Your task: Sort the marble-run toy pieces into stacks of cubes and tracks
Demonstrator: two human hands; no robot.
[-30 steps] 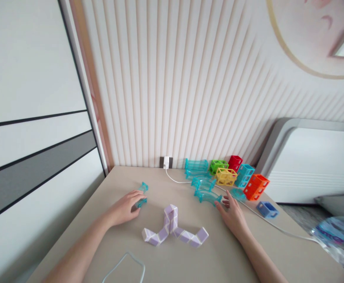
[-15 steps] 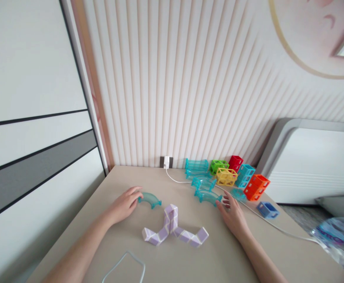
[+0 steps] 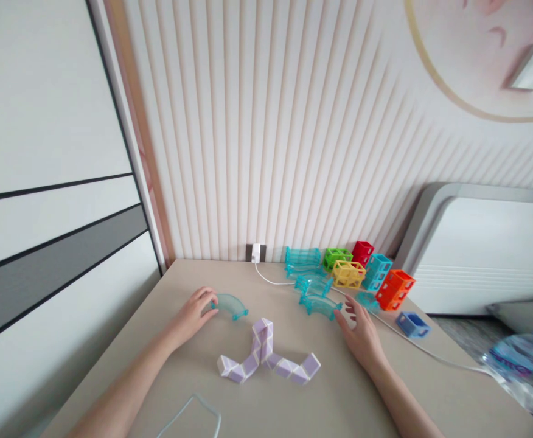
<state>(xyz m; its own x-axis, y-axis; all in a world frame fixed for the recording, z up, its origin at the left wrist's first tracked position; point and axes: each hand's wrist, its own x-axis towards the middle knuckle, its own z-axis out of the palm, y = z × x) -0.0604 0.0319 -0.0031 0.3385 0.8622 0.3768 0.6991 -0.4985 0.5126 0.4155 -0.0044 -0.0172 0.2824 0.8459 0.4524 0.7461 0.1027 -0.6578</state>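
My left hand (image 3: 197,314) is at the left end of a curved clear teal tube (image 3: 230,304) lying on the table. Its thumb and fingers close around that end. To the right, my right hand (image 3: 362,331) rests with fingers apart beside the end of another curved teal tube (image 3: 320,306); whether it touches that tube I cannot tell. Between the hands, nearer to me, lies a purple and white snake puzzle (image 3: 263,350), bent into a branching shape.
More teal tubes (image 3: 303,257) lie near the wall. Right of them stand green (image 3: 337,258), yellow (image 3: 348,275), red (image 3: 362,252), light-blue (image 3: 376,272), orange (image 3: 395,290) and blue (image 3: 413,325) hollow blocks. A white cable (image 3: 435,356) crosses the table from a plug (image 3: 256,252).
The left thumb now shows below the tube's end, where the fingers lay over it before. The right hand keeps its place. The whole view shifts slightly.
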